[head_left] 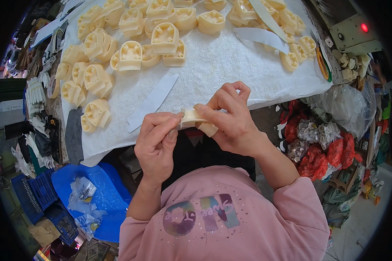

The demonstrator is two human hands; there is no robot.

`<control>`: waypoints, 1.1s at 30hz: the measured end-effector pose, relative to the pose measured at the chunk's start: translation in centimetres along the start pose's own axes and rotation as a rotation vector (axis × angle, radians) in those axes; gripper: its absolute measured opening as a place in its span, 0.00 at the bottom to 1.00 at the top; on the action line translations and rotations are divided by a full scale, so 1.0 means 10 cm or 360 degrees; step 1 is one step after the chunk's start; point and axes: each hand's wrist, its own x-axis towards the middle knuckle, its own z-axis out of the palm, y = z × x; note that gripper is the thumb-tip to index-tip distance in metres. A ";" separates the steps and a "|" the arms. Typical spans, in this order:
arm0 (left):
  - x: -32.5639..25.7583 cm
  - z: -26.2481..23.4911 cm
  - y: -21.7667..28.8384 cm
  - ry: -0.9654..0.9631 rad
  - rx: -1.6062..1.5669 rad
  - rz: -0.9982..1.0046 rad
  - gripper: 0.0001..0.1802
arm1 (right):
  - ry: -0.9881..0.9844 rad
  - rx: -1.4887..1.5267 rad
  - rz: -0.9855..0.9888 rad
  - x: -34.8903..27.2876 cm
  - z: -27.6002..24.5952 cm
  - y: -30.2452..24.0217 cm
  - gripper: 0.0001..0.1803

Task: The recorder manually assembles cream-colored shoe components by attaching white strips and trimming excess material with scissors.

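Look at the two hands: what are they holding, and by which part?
Both hands hold one cream plastic part. The left hand pinches its left end between thumb and fingers; the right hand grips its right side and top.

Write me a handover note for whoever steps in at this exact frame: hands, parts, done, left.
Left hand: fingers pinch the left end of a cream plastic part, held above the table edge.
Right hand: grips the same part from the right and over the top.
Parts: many matching cream pieces lie piled on the white padded sheet; white strips, one near the hands, lie among them.
Done: cannot tell which pieces have been handled.
Left: the held part is still in both hands, not set down.
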 end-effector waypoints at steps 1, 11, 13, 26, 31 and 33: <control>0.01 -0.01 -0.02 0.0019 -0.0193 -0.0084 0.08 | 0.0002 0.0003 -0.0002 -0.01 0.00 0.00 0.23; 0.15 0.01 -0.08 -0.0215 0.0090 0.0182 0.06 | -0.0130 0.0531 0.0057 -0.07 -0.02 0.06 0.24; 0.16 0.03 -0.08 -0.0212 0.0245 0.0380 0.06 | -0.0193 0.0511 0.0060 -0.05 -0.03 0.05 0.23; 0.08 0.17 -0.01 0.0010 0.0169 0.0349 0.06 | -0.0229 0.0348 0.0013 0.01 -0.11 0.05 0.22; 0.06 0.05 -0.16 0.0169 0.0336 0.0566 0.15 | -0.0108 0.0191 -0.0085 0.02 -0.05 0.03 0.24; 0.06 -0.02 -0.18 0.0239 0.0328 0.0539 0.16 | -0.0044 0.0428 0.0034 0.10 -0.17 -0.16 0.24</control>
